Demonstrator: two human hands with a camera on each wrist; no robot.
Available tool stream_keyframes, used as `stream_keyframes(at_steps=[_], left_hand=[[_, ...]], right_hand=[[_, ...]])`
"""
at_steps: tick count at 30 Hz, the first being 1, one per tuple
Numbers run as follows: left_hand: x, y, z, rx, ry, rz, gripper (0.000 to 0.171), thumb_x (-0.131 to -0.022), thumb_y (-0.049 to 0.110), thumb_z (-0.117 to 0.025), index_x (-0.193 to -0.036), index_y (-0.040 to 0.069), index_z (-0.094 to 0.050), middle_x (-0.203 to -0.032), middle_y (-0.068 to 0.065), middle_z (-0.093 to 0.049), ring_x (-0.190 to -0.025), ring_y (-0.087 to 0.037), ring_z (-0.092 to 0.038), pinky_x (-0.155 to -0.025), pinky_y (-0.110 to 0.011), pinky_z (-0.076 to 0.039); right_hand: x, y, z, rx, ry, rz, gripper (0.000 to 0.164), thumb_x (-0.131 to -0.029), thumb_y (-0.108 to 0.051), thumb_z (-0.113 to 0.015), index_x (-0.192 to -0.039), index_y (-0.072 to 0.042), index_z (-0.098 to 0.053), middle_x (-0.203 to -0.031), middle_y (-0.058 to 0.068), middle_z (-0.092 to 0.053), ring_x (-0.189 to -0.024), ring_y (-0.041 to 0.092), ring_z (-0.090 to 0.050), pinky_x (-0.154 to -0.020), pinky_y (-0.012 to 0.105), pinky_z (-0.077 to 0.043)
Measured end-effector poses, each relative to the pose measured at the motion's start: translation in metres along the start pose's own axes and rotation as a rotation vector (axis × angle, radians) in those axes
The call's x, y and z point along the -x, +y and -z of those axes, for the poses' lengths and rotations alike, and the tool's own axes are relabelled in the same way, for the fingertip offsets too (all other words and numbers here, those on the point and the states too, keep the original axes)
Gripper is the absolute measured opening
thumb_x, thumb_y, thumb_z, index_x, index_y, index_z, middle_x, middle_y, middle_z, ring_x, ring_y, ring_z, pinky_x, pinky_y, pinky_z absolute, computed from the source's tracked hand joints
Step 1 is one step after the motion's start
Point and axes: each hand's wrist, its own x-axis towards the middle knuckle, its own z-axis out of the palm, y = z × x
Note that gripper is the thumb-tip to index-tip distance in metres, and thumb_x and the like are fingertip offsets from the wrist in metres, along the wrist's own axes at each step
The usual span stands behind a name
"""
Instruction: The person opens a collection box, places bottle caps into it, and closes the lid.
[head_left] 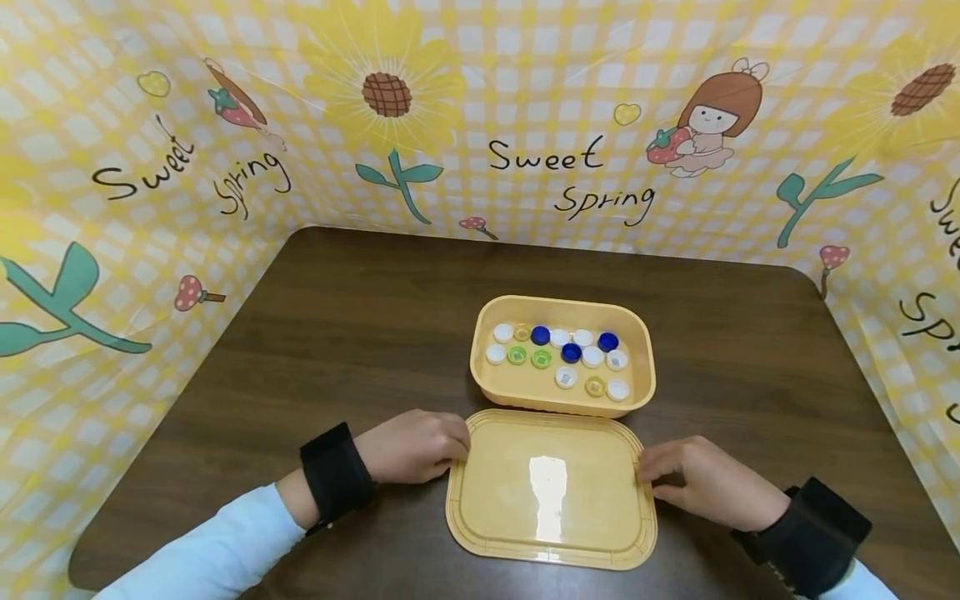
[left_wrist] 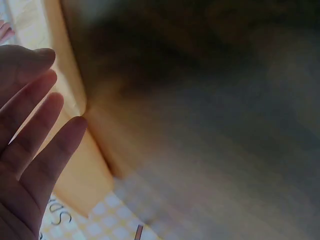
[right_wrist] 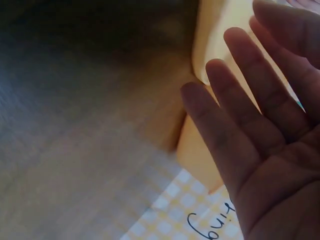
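Note:
A yellow lid [head_left: 502, 492] lies flat at the front of the table in the head view, a bright reflection across its top. My left hand [head_left: 420, 446] touches the lid's left edge with its fingertips. At the opposite edge, the fingertips and thumb of my right hand [head_left: 701, 479] are against the rim. Both wrist views show fairly straight fingers, slightly spread in the left hand [left_wrist: 35, 135] and the right hand [right_wrist: 265, 115]. Right behind the lid sits a yellow box [head_left: 517, 383], with white, blue, green and yellow bottle caps [head_left: 571, 353] loosely scattered inside.
The dark wooden table [head_left: 360, 333] extends to both sides of the box. A yellow-and-white checked cloth [head_left: 525, 100] with flowers and lettering stands around the back and sides. Black bands [head_left: 337, 475] wrap both wrists.

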Motion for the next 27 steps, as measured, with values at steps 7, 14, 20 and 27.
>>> stream_keyframes(at_steps=[7,14,20,27], left_hand=[[-0.002,0.001,-0.002,-0.036,-0.063,0.020,0.016,-0.083,0.001,-0.069,-0.081,0.017,-0.073,-0.086,0.006,-0.059,-0.085,-0.008,-0.056,-0.068,-0.020,-0.049],[0.000,0.001,-0.004,-0.044,-0.065,0.050,0.013,-0.084,0.004,-0.070,-0.081,0.017,-0.072,-0.087,0.007,-0.060,-0.085,-0.007,-0.057,-0.069,-0.020,-0.050],[0.002,0.000,-0.006,-0.010,-0.049,0.051,0.015,-0.083,0.003,-0.071,-0.080,0.018,-0.071,-0.086,0.007,-0.060,-0.083,-0.006,-0.055,-0.068,-0.017,-0.048],[0.006,0.001,0.003,0.057,0.008,0.044,0.016,-0.081,0.002,-0.071,-0.081,0.018,-0.069,-0.089,0.008,-0.061,-0.086,-0.005,-0.055,-0.072,-0.017,-0.048]], right_hand=[[-0.002,0.007,-0.010,0.043,-0.006,0.031,0.019,-0.074,-0.001,-0.081,-0.086,-0.016,-0.078,-0.099,-0.007,-0.069,-0.102,0.024,-0.064,-0.082,0.040,-0.056],[-0.002,0.010,-0.018,0.133,0.093,0.121,0.030,-0.066,0.010,-0.081,-0.076,-0.017,-0.074,-0.094,-0.007,-0.065,-0.092,0.019,-0.063,-0.075,0.038,-0.057],[-0.001,0.009,-0.019,0.150,0.093,0.134,0.031,-0.065,0.010,-0.082,-0.075,-0.018,-0.073,-0.094,-0.006,-0.064,-0.088,0.015,-0.062,-0.070,0.033,-0.057],[0.005,0.006,-0.014,0.120,0.091,0.152,0.032,-0.067,0.008,-0.082,-0.078,-0.022,-0.072,-0.096,-0.009,-0.063,-0.089,0.012,-0.061,-0.070,0.029,-0.056]])
